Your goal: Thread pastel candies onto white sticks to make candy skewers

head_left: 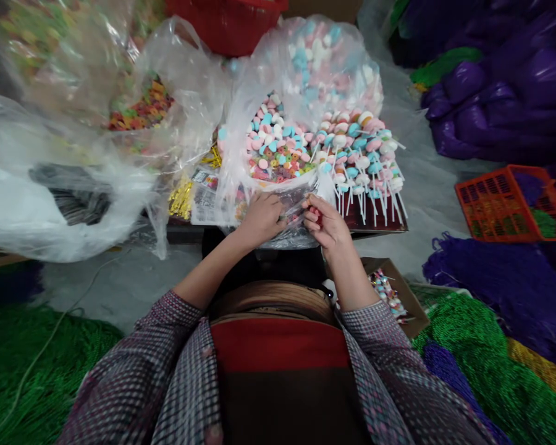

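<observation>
My left hand point(263, 217) is closed, with its fingers curled down at the front edge of an open clear plastic bag point(296, 201); whatever it pinches is hidden. On the other side of this edge, my right hand point(327, 224) has its fingers curled around a small red candy point(319, 216), partly covered by the fingers. Just beyond both hands lie loose pink, white and blue candies point(269, 133), with small colourful ring candies point(285, 162) nearer to me. To the right, candy skewers point(364, 157) on white sticks are piled at the table edge.
Gold twist ties point(181, 198) lie left of my hands. Big plastic bags of gummies point(141, 108) and marshmallow-like candies point(324, 62) stand behind. A cardboard box point(408, 296) of wrapped pieces sits by my right arm. An orange basket point(488, 204) and green strands point(482, 346) are further right.
</observation>
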`<action>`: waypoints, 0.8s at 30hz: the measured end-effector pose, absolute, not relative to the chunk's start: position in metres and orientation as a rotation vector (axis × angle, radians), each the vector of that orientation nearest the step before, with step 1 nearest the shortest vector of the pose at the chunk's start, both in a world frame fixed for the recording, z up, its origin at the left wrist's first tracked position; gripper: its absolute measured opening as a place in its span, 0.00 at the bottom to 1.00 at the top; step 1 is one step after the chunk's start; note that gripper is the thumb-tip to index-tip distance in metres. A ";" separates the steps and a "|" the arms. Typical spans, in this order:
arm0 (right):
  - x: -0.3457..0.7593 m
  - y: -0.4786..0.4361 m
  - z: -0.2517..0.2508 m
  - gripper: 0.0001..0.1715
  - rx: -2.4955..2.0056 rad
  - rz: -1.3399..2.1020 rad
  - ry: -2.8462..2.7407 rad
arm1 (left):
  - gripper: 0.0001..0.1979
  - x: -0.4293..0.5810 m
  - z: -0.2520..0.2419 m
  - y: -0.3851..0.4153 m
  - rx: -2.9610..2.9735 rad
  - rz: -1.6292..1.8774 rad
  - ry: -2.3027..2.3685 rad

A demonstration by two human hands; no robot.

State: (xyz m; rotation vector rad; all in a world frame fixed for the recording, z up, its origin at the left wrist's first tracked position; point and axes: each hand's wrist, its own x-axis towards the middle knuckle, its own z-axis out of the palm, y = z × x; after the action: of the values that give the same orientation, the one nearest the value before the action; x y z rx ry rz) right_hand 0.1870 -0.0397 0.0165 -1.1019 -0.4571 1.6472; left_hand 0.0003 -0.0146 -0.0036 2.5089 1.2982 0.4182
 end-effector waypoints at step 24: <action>0.179 -0.024 0.004 0.17 -0.840 1.705 -0.298 | 0.19 -0.006 0.018 0.045 2.430 0.667 1.536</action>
State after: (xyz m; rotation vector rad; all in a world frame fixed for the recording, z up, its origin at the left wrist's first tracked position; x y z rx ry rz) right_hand 0.1789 -0.0242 0.0038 -0.8396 -0.2979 1.7051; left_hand -0.0064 0.0451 0.0182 2.4301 1.5356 0.6668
